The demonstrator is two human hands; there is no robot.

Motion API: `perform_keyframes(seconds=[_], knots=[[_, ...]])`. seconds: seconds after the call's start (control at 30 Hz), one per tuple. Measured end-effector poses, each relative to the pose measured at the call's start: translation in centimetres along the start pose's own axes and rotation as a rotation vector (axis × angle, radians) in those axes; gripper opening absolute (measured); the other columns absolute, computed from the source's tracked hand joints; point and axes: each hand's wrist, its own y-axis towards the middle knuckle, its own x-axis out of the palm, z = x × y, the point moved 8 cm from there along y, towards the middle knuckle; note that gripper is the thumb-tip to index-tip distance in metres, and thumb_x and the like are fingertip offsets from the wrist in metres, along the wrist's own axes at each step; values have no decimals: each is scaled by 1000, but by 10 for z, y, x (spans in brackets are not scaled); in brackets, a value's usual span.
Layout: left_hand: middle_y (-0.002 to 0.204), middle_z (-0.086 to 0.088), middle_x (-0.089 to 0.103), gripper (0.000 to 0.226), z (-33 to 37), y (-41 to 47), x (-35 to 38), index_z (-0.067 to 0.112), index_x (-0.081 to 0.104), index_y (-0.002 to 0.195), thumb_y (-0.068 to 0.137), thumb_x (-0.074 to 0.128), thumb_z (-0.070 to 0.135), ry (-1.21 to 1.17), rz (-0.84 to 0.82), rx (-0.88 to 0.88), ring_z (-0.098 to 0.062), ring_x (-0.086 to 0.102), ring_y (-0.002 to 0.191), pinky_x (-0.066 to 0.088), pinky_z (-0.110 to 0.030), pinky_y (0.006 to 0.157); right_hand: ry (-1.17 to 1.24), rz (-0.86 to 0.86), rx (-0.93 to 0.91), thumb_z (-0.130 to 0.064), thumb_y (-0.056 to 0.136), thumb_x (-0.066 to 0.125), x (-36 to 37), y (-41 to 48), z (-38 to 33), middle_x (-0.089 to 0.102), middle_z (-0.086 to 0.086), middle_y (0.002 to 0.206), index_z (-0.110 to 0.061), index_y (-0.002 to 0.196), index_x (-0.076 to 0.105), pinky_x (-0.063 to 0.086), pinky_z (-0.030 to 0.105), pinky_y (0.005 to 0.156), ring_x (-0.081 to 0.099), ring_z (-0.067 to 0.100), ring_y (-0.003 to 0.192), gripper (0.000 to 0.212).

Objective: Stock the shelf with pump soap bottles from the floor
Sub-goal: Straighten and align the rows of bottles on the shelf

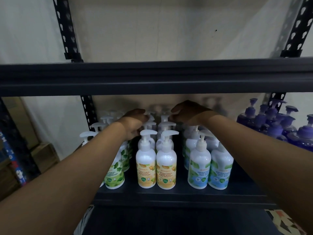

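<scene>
White pump soap bottles stand in rows on the dark shelf (pixel 186 192): green-labelled ones (pixel 115 173) at the left, yellow-labelled ones (pixel 146 170) in the middle, blue-labelled ones (pixel 199 172) to the right. Both my arms reach deep into the shelf. My left hand (pixel 135 122) curls its fingers on the pump head of a rear bottle in the yellow rows. My right hand (pixel 188 114) pinches the pump head of the rear bottle (pixel 164 118) beside it. Those rear bottles' bodies are hidden behind the front ones.
A dark upper shelf beam (pixel 155 77) crosses just above my hands. Several purple pump bottles (pixel 303 134) fill the shelf's far right. Black slotted uprights (pixel 88 107) frame the rack. Cardboard boxes (pixel 42 155) sit at the left; patterned floor (pixel 284 223) shows lower right.
</scene>
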Motion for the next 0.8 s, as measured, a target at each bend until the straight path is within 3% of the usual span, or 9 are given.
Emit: perform_keyframes(seconds=[0.13, 0.23, 0.33, 0.4, 0.47, 0.5, 0.6, 0.8], knots=[[118, -17, 64, 36, -7, 20, -3, 14, 65, 118, 83, 61, 12, -39, -5, -84, -28, 52, 99, 49, -47, 93, -54, -8, 8, -55, 95, 57, 5, 12, 4, 54, -5, 146, -38, 137, 57, 32, 49, 117, 48, 25, 134, 46], [118, -16, 68, 25, 1, 7, 1, 10, 68, 115, 91, 58, 10, 20, -15, -94, -29, 56, 101, 48, -49, 106, -62, 3, 7, -55, 95, 55, 8, 18, 7, 55, -5, 145, -41, 134, 59, 30, 54, 117, 49, 27, 133, 41], [122, -14, 72, 15, 2, 5, 5, 14, 72, 103, 100, 56, 12, 74, -51, -90, -31, 62, 109, 48, -52, 107, -35, 41, -3, -53, 95, 55, 9, 18, 8, 56, -4, 138, -44, 120, 61, 33, 56, 114, 51, 28, 127, 27], [119, -16, 73, 14, 1, 9, 6, 12, 72, 105, 100, 59, 14, 100, -61, -78, -33, 66, 110, 53, -50, 102, -34, 59, -1, -53, 95, 55, 9, 18, 8, 57, -5, 130, -45, 108, 58, 34, 55, 112, 53, 28, 122, 16], [116, -18, 73, 14, 1, 13, 7, 10, 72, 108, 99, 61, 14, 118, -56, -54, -33, 66, 98, 55, -48, 95, -35, 69, -8, -53, 94, 57, 10, 18, 8, 55, -7, 118, -43, 103, 55, 36, 55, 111, 54, 27, 117, 14], [118, -21, 72, 16, 1, 14, 6, 9, 72, 110, 97, 64, 15, 128, -47, -49, -33, 64, 96, 53, -51, 98, -38, 68, -14, -54, 93, 57, 10, 18, 8, 54, -7, 114, -42, 101, 54, 36, 56, 110, 54, 28, 116, 15], [118, -23, 71, 20, 0, 19, 5, 8, 73, 112, 95, 67, 15, 143, -26, -33, -39, 66, 105, 45, -59, 104, -40, 68, -14, -56, 93, 57, 11, 18, 9, 57, -5, 113, -38, 99, 54, 37, 56, 108, 55, 28, 113, 20], [113, -22, 73, 21, 1, 20, 5, 6, 71, 113, 95, 67, 15, 174, -19, -17, -45, 69, 109, 51, -66, 96, -35, 74, -25, -58, 93, 57, 10, 18, 8, 58, -4, 108, -36, 97, 54, 38, 55, 108, 56, 28, 110, 22]])
